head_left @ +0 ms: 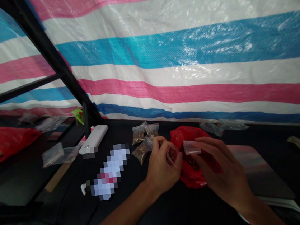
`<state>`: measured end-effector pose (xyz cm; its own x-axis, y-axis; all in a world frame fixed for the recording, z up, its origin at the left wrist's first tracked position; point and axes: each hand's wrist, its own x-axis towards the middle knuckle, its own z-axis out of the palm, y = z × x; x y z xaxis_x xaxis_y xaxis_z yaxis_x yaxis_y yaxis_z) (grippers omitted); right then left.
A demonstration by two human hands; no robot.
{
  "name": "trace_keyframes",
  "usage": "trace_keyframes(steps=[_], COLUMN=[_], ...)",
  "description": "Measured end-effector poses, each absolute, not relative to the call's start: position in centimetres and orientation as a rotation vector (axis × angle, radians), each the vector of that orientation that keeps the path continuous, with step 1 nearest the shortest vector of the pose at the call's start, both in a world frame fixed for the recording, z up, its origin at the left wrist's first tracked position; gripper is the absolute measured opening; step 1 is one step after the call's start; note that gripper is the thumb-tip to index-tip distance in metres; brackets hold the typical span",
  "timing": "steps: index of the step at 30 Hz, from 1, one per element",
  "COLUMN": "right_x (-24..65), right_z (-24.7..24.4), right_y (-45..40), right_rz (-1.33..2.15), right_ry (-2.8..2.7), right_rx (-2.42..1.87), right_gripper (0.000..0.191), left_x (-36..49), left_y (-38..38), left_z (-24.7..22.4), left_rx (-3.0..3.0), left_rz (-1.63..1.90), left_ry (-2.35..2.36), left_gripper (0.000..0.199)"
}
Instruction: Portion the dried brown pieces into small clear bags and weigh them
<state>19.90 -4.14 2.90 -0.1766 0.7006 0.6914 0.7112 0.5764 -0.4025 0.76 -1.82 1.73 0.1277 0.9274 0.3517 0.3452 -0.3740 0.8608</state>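
My left hand [163, 165] pinches a small clear plastic piece [172, 155] with a reddish tint, its exact form hard to tell. My right hand [221, 169] holds a small translucent plastic cup [192, 146] by its side, with the open end toward my left hand. Both hands sit over a crumpled red plastic bag [187, 133], which they partly hide. Dark contents show in the bag's opening. Just left of my left hand lie several small clear bags of brown dried material [140, 151].
A white power bank [93, 138], a blurred white bottle [110, 171] and a white earbud [83, 188] lie on the black table [161, 212]. Crumpled clear bags [222, 126] lie by the striped tarp [186, 50]. A black frame bar [61, 72] crosses at left.
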Motion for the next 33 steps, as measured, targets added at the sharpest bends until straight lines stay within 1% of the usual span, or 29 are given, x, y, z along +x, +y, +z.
trace_keyframes(steps=[4, 10, 14, 17, 19, 22, 26, 29, 31, 33], right_x=[20.8, 21.7, 22.0, 22.3, 22.3, 22.0, 21.8, 21.8, 21.9, 22.0], right_z=[2.6, 2.6, 2.9, 2.8, 2.8, 2.7, 2.7, 2.6, 2.5, 2.4], right_y=[-3.6, -3.3, -3.0, -2.9, -2.9, -3.2, -3.5, -3.4, -3.3, -3.3], right_rz=[-0.025, -0.103, -0.197, -0.171, -0.086, 0.062, 0.078, 0.001, -0.039, -0.056], right_ry=[-2.007, -2.129, -2.091, -2.121, -2.166, -2.249, -2.288, -2.261, -2.250, -2.253], right_rx=[-1.313, -1.418, -1.456, -1.407, -1.339, -1.294, -1.363, -1.404, -1.431, -1.459], right_gripper=[0.029, 0.029, 0.027, 0.026, 0.027, 0.026, 0.026, 0.025, 0.026, 0.027], left_x=[0.5, 0.5, 1.0, 1.1, 1.0, 0.6, 0.3, 0.6, 0.8, 0.9], left_y=[-1.4, -1.8, -3.0, -3.3, -3.0, -2.0, -1.4, -2.1, -2.7, -3.0], left_z=[2.0, 2.4, 2.1, 1.5, 1.1, 1.1, 2.0, 2.2, 1.8, 1.2], left_rx=[1.749, 1.695, 1.677, 1.697, 1.707, 1.686, 1.647, 1.612, 1.584, 1.572], left_rz=[1.217, 1.130, 0.955, 0.864, 0.897, 1.037, 1.196, 1.145, 1.037, 0.951], left_ry=[1.379, 1.545, 1.530, 1.471, 1.415, 1.417, 1.604, 1.643, 1.593, 1.506], left_gripper=[0.009, 0.019, 0.030, 0.034, 0.038, 0.042, 0.036, 0.038, 0.042, 0.042])
